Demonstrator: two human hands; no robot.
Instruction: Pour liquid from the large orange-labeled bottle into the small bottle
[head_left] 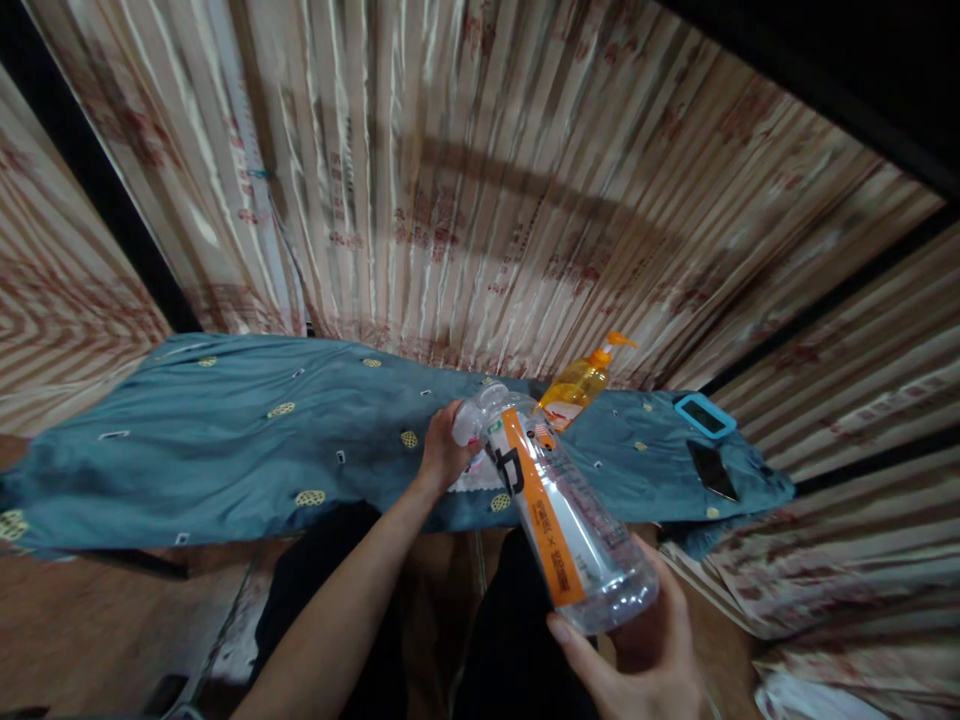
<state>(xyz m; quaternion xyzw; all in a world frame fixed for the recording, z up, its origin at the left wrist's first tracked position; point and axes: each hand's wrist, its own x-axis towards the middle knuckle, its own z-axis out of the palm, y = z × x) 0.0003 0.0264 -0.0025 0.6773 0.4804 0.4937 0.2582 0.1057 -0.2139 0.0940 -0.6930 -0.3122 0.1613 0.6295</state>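
Observation:
A clear plastic bottle (559, 510) with an orange and white label lies tilted between my hands, its neck pointing away from me. My right hand (645, 655) holds its base from below. My left hand (444, 450) is closed around the neck and white cap end. Under the bottle's neck a small white cloth (472, 478) rests on a blue patterned cloth (225, 440) that covers a low table.
An orange pump bottle (581, 385) stands behind the clear bottle. A blue-rimmed phone (703, 414) and a dark phone (712, 470) lie on the cloth at right. Striped curtains (480, 180) hang behind. My dark-clothed legs (502, 640) are below.

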